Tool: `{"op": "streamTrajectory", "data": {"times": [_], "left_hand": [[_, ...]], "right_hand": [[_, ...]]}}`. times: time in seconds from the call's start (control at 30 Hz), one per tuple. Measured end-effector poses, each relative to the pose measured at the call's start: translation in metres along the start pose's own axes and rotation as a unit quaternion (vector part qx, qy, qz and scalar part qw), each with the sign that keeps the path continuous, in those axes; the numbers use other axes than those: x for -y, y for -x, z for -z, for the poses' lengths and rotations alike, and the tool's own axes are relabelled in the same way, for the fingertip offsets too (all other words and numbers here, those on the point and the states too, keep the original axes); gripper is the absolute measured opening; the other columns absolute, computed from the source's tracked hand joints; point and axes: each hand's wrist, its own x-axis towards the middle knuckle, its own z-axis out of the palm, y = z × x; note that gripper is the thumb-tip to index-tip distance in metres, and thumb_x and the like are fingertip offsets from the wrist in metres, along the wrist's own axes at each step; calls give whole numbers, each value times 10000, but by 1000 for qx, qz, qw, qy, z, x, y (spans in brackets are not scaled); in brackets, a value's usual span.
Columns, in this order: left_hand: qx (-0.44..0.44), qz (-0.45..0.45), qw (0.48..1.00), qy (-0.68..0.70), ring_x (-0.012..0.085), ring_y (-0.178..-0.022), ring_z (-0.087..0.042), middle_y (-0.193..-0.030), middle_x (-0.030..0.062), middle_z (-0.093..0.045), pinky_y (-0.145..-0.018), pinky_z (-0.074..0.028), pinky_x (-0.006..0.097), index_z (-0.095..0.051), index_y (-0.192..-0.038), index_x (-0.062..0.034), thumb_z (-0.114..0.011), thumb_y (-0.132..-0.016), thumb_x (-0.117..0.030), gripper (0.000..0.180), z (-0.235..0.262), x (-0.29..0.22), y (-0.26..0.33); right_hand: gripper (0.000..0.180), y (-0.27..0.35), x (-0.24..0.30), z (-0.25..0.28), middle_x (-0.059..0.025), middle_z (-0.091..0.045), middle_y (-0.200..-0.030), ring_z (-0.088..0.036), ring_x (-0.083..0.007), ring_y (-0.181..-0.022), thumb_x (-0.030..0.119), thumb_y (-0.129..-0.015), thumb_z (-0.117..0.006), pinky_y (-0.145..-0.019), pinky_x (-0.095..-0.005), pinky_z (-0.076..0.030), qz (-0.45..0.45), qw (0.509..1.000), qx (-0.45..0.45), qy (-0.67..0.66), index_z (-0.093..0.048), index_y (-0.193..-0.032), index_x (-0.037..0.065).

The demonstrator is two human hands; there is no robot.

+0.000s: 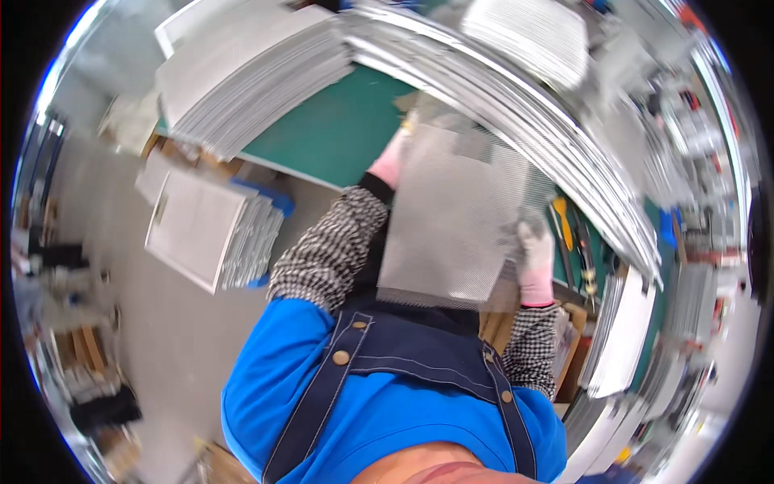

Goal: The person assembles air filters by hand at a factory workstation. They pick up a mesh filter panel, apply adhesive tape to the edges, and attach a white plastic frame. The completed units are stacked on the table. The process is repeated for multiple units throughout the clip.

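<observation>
Both hands grip one mesh sheet [447, 226], long axis upright: left hand [393, 157] at top, right hand [534, 254] seemingly pinching the lower edge.

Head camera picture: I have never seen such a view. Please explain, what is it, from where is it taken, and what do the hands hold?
There is no machine here. A person wears a wide fisheye camera on the head; it looks down, so straight edges bend and the picture is blurred by motion. At the bottom you see the person's blue shirt and dark apron straps. Both hands wear pale gloves with checkered sleeves. The left hand and the right hand hold one grey mesh sheet by its edges, in front of the body. Behind it lies a green table with a stack of similar grey sheets. Another stack stands lower, on the left.
</observation>
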Motion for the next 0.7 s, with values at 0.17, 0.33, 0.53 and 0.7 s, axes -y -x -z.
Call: {"op": "streamTrajectory", "data": {"times": [0.17, 0.33, 0.53, 0.7], "left_hand": [[23, 130, 962, 237, 310, -1207, -596, -1358, 225, -563, -1011, -538, 445, -358, -1518, 6, -505, -890, -758, 1000, 11, 13, -15], [28, 126, 966, 225, 319, -1174, -615, -1367, 262, -551, -1009, -538, 455, -351, -1521, 15, -432, -856, -839, 1086, 12, 19, -18], [-3, 128, 961, 245, 350, -1093, -617, -1283, 293, -569, -950, -557, 516, -331, -1530, -21, -630, -790, -783, 1103, -3, 11, -8], [-18, 158, 959, 233, 327, -1185, -599, -1366, 217, -567, -1042, -488, 482, -379, -1515, -28, -524, -984, -596, 791, -9, 10, -6]], "right_hand": [[411, 29, -19, -3, -120, -675, -1129, -709, -192, -858, 140, -964, -646, -675, -314, -611, -67, 989, 3, -134, -541, -1323, -31], [393, 18, -20, 1, -113, -674, -1140, -706, -196, -886, 96, -962, -621, -684, -322, -610, -73, 989, 15, -131, -548, -1325, -35], [405, 3, -51, 6, -110, -676, -1152, -707, -203, -887, 89, -968, -615, -673, -309, -596, -33, 993, 6, -115, -541, -1346, -37], [438, 23, -13, 2, -124, -675, -1190, -650, -165, -1056, 84, -957, -635, -883, -296, -543, -139, 986, 6, -97, -538, -1360, -55]]}}
